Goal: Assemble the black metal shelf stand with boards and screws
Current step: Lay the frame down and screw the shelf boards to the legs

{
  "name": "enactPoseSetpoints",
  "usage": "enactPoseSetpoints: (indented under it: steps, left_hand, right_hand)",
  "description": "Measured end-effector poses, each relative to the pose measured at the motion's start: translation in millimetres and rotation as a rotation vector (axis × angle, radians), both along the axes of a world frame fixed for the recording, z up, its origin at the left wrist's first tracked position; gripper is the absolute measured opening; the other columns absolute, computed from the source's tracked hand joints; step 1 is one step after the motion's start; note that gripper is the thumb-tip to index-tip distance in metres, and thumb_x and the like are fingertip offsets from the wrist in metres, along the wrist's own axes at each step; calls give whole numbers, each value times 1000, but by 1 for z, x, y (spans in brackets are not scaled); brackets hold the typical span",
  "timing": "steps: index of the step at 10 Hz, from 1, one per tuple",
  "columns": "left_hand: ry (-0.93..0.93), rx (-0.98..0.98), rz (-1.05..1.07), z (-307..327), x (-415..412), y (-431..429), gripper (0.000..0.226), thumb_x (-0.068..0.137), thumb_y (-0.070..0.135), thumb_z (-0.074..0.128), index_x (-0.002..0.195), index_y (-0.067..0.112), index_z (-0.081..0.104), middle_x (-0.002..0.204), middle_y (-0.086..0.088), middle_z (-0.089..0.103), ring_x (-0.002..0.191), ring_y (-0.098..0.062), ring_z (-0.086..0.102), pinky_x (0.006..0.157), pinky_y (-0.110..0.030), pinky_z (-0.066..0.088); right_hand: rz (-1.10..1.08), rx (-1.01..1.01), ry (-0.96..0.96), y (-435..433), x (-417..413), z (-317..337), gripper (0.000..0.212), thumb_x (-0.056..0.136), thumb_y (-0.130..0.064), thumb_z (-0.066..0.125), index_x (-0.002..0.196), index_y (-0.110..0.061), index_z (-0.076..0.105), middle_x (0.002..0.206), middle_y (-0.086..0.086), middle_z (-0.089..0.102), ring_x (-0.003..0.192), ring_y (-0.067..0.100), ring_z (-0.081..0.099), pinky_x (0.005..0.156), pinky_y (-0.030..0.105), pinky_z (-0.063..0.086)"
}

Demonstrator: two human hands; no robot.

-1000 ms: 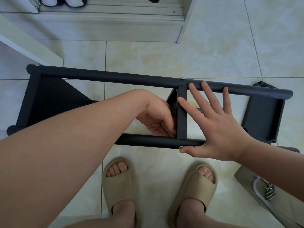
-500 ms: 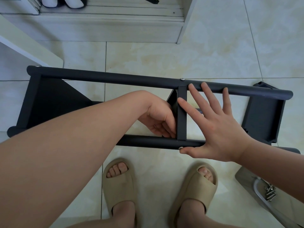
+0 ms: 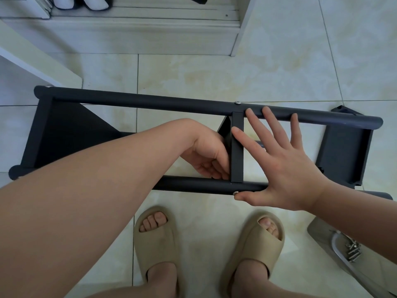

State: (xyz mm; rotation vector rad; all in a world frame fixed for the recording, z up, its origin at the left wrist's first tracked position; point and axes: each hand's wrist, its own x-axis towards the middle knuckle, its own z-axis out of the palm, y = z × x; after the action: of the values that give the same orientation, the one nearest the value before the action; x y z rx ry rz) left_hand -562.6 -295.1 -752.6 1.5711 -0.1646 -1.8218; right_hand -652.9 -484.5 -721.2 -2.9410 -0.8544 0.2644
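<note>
The black shelf stand [image 3: 150, 102] is laid on its side across the tiled floor, running from 9 o'clock to 3 o'clock, with one dark board [image 3: 64, 130] fitted at its 9 o'clock end and another [image 3: 343, 151] at its 3 o'clock end. The middle board [image 3: 237, 151] is seen edge-on at the centre, between the far tube and the near tube [image 3: 193, 186]. The right hand [image 3: 285, 166] is spread flat and released, its fingertips laid on the far tube and its thumb set along the near tube beside a screw head [image 3: 236, 192]. The left hand [image 3: 206, 155] is curled against the 9 o'clock face of the middle board, low by the near tube. Its fingertips are hidden, so whether anything is pinched cannot be told. Compared with a second ago, almost nothing is changed: only a slight shift of the left fingers is noted, and the stand is not moved. The middle board's fastening is therefore judged to be in hand, not finished. Spare screws [image 3: 352, 252] are kept in a tray at 4 o'clock.
</note>
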Motion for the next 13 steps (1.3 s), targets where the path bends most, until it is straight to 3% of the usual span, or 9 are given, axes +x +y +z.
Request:
enactPoseSetpoints:
  steps: [3, 6, 8, 10, 11, 13]
  left_hand:
    - [20, -15, 52, 2, -1, 0, 19, 91, 0, 62, 107, 9, 68, 99, -7, 67, 87, -17, 61, 100, -34, 46]
    - [78, -27, 7, 1, 2, 4, 33, 92, 3, 62, 125, 8, 65, 114, -6, 69, 94, -17, 66, 99, -34, 49]
    - [36, -36, 57, 0, 0, 1, 22, 91, -4, 59, 107, 10, 65, 93, -6, 65, 79, -15, 57, 76, -26, 45]
    - [40, -68, 86, 0, -4, 2, 27, 90, -9, 57, 109, 9, 63, 104, -12, 61, 86, -19, 57, 83, -29, 45]
    - [37, -63, 70, 0, -2, 3, 23, 91, -3, 60, 106, 14, 66, 104, -6, 65, 90, -17, 60, 84, -29, 46]
    - [27, 26, 5, -2, -1, 2, 8, 94, 14, 64, 100, 18, 68, 81, 4, 70, 69, -8, 63, 70, -22, 48]
  right_hand:
    - [0, -1, 0, 0, 0, 0, 114, 72, -90, 44, 160, -20, 23, 168, 13, 9, 155, 40, 1, 113, 77, 3]
    - [-2, -6, 6, 0, 0, 1, 114, 72, -89, 45, 160, -20, 23, 168, 13, 9, 155, 40, 1, 113, 77, 4]
    - [-6, -3, 8, 0, 0, 2, 114, 72, -89, 44, 160, -20, 23, 168, 14, 9, 155, 40, 1, 113, 77, 3]
    - [-1, -6, 9, 1, 0, 1, 114, 72, -89, 44, 160, -19, 24, 168, 14, 9, 155, 40, 1, 114, 77, 3]
    - [-3, -5, 10, 0, 0, 1, 114, 72, -89, 45, 160, -20, 24, 168, 13, 9, 155, 40, 1, 113, 77, 3]
    - [-3, -7, 8, 0, 0, 1, 114, 72, -89, 45, 160, -19, 24, 168, 14, 9, 155, 40, 1, 113, 78, 4]
